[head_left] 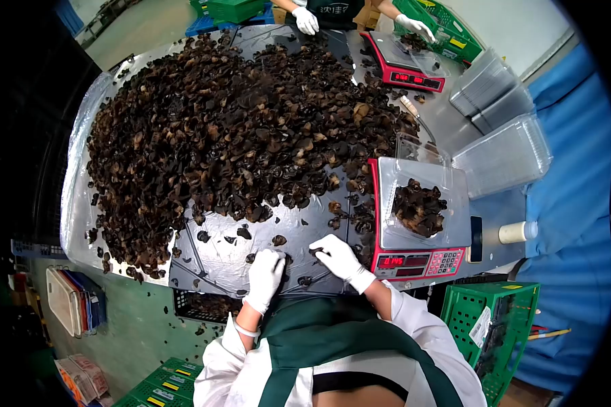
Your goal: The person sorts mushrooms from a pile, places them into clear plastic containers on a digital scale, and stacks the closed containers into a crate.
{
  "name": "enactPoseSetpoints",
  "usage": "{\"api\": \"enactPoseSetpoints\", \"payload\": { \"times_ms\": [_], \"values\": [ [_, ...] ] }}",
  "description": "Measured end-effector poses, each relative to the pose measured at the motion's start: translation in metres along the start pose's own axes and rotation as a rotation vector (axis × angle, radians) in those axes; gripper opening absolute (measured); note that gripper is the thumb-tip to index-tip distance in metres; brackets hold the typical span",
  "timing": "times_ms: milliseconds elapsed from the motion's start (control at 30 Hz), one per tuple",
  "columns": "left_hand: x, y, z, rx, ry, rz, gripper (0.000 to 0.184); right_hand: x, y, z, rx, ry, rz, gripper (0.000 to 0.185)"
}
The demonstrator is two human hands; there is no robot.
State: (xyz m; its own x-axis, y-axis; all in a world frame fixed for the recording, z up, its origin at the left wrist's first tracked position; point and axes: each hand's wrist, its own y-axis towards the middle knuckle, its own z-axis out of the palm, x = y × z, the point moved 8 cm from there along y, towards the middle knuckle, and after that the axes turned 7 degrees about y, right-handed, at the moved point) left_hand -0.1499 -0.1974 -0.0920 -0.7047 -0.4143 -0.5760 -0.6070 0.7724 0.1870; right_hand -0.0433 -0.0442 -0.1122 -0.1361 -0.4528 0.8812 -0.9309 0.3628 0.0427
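Note:
My left hand (265, 277), in a white glove, rests low over the table's near edge, fingers curled together; a dark piece lies beside its fingertips, and what it holds, if anything, is hidden. My right hand (339, 258), also gloved, has its thumb and fingers pinched round a small dark fungus piece (314, 251). Beyond both hands spreads a large heap of dark brown fungus (237, 129). To the right, a red and silver scale (422, 258) bears a clear plastic tray with fungus (419, 209) in it; its display seems to read 0.145.
Across the table a co-worker's gloved hands (306, 21) are near a second scale (414, 80). Stacked clear trays (502, 157), a phone (476, 239) and a white bottle (517, 232) stand at the right. Green crates (466, 319) and a black crate (207, 305) sit below.

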Motion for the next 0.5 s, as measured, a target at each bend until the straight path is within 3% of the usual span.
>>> {"api": "enactPoseSetpoints", "payload": {
  "times_ms": [33,100,233,333,367,433,500],
  "values": [
    [0.005,0.002,-0.006,-0.040,-0.087,-0.005,0.010,-0.019,-0.004,0.004,0.042,0.407,0.251,0.024],
    [0.026,0.001,-0.015,-0.026,-0.272,-0.112,0.003,-0.037,-0.014,0.013,0.060,0.840,0.614,0.022],
    [0.053,-0.012,-0.031,-0.038,-0.251,-0.162,0.006,-0.048,-0.025,0.021,-0.026,1.149,0.672,0.024],
    [0.053,-0.016,-0.037,-0.024,-0.152,-0.094,0.011,-0.044,-0.025,0.031,-0.055,1.413,0.579,0.028],
    [0.048,-0.015,-0.041,-0.059,-0.076,-0.032,0.017,-0.043,-0.025,0.033,-0.063,1.414,0.576,0.028],
    [0.048,-0.012,-0.047,-0.092,0.000,0.036,0.023,-0.022,-0.018,0.039,0.022,1.748,0.534,0.028],
    [0.058,-0.009,-0.046,-0.106,0.059,0.024,0.036,-0.013,-0.020,0.039,-0.028,1.701,0.533,0.024]
  ]
}}
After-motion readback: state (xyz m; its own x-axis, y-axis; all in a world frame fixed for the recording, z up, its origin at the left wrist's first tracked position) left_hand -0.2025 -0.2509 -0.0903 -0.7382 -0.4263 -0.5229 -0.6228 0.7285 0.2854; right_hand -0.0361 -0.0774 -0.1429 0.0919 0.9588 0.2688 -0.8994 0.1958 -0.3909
